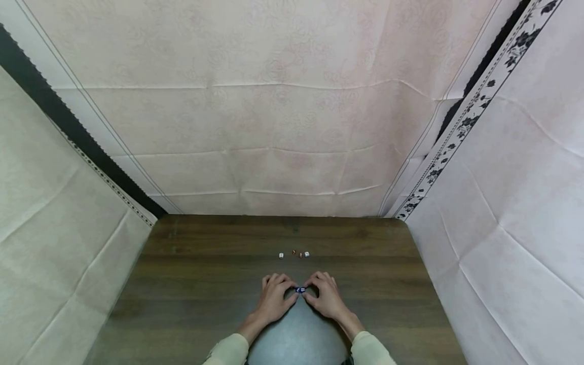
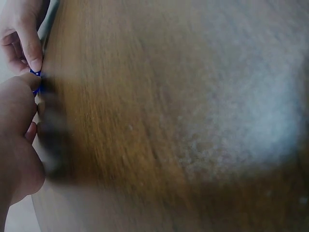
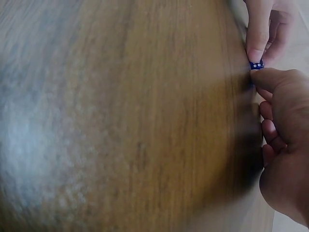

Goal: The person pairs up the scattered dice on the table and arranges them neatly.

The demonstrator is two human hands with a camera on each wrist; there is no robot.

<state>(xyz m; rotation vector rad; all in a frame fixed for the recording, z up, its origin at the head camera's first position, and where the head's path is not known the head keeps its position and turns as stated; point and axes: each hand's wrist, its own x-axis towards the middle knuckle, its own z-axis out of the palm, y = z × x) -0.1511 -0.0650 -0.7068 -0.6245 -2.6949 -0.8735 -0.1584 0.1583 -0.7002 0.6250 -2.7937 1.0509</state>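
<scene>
Two small blue dice with white pips sit side by side between the fingertips of both hands, low over the wooden table. My left hand pinches the left blue die between thumb and forefinger. From the other side, my right hand pinches the right blue die the same way. White pips show on a blue die in the right wrist view, while fingers hide much of the dice there. At the left edge of the left wrist view, a bit of blue die shows beneath a fingertip.
Beyond the hands lie a white die on the left, two small orange-red dice and another white die. The brown wooden table is bounded by hanging pale cloths at the back and both sides.
</scene>
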